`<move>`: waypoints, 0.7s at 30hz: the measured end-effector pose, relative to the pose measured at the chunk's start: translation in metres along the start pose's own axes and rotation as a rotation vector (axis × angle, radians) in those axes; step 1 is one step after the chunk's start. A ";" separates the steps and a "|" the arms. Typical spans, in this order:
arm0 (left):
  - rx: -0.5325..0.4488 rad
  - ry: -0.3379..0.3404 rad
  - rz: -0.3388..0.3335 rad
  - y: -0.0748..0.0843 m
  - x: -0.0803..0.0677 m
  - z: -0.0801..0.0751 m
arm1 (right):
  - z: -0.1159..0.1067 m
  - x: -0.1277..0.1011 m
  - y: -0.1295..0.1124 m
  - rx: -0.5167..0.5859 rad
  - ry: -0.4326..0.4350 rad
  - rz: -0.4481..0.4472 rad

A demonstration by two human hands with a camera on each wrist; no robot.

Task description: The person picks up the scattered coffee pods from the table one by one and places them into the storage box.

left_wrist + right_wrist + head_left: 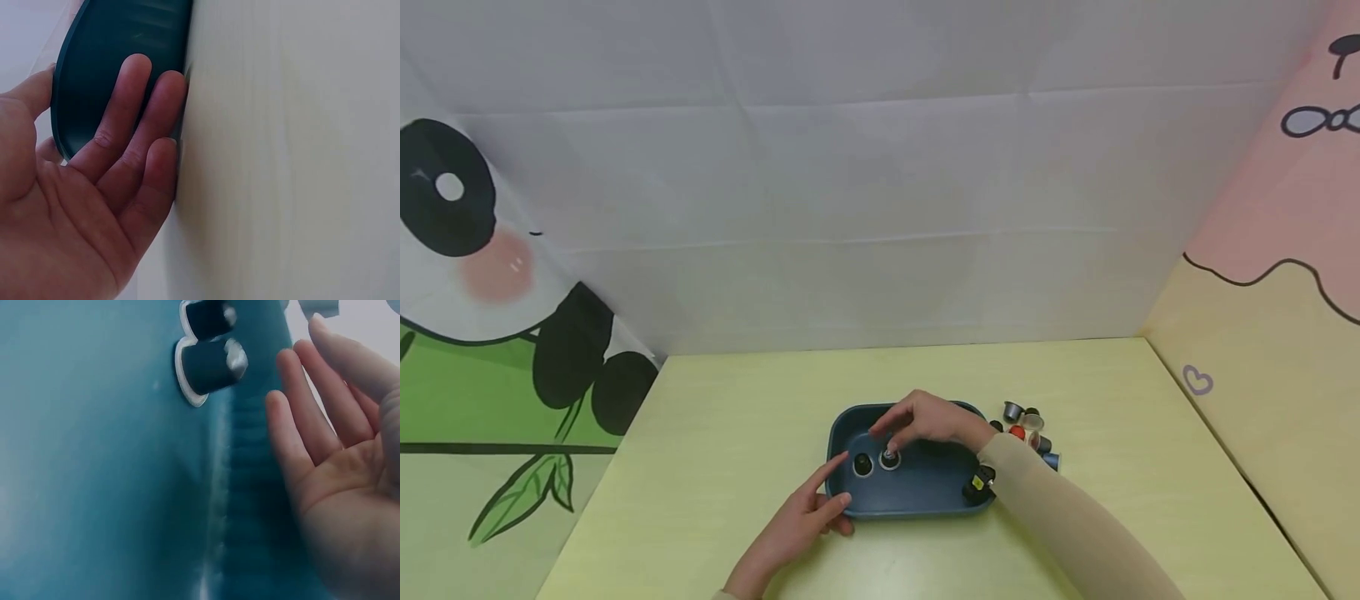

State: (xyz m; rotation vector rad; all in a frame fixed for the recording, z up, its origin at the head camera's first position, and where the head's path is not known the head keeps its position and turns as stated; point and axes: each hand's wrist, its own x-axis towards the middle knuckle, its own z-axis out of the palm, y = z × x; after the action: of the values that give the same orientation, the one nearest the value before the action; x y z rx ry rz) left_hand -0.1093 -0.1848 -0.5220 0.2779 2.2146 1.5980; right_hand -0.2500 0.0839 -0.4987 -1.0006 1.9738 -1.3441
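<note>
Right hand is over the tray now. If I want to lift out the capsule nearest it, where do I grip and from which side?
Grip the capsule by its tapered body, coming straight down from above. It stands on its wide rim on the tray floor, narrow end up, so the sides are free. A second capsule sits close on its left; put fingertips front and back. The right hand hovers open over it; the left hand steadies the tray's corner.
</note>
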 end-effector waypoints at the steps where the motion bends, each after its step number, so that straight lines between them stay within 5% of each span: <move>1: 0.000 0.000 -0.002 0.000 0.000 0.000 | -0.001 -0.001 -0.002 0.010 0.000 -0.004; 13: 0.008 0.014 -0.016 0.005 -0.002 0.001 | -0.018 -0.014 -0.029 0.083 0.035 -0.063; 21: 0.013 0.016 0.010 0.005 -0.003 0.002 | -0.035 -0.036 -0.037 0.038 0.119 -0.060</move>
State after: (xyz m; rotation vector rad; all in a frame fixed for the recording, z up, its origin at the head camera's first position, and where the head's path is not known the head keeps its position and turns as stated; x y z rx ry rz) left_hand -0.1061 -0.1830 -0.5176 0.2820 2.2397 1.5967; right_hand -0.2460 0.1236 -0.4512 -0.9902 2.0104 -1.5003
